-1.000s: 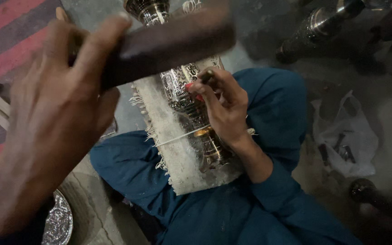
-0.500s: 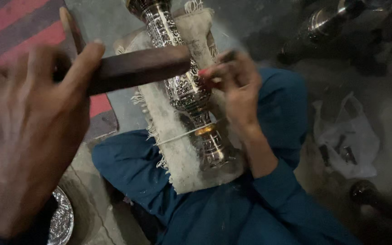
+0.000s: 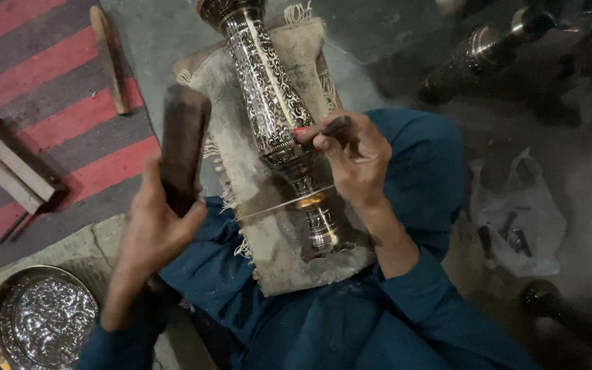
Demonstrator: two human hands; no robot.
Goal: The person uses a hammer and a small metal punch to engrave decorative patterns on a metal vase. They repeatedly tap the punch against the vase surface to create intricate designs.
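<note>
Silver engraved vase (image 3: 268, 89) lies lengthwise on a frayed cloth pad (image 3: 275, 226) across the person's lap, and it is being chased by hand. Right of the vase's neck, the right hand (image 3: 351, 154) pinches a small dark chisel (image 3: 337, 125) against the metal. Left of the vase, the left hand (image 3: 155, 226) clenches a dark wooden mallet block (image 3: 183, 144), raised upright. Judging by this, a strike onto the chisel comes next, needing a steady tip. Half a second ago the block lay nearly level, higher up; now it stands on end, lower.

Grey concrete floor (image 3: 159, 41); red-grey striped rug (image 3: 29, 82) left; dim light.
</note>
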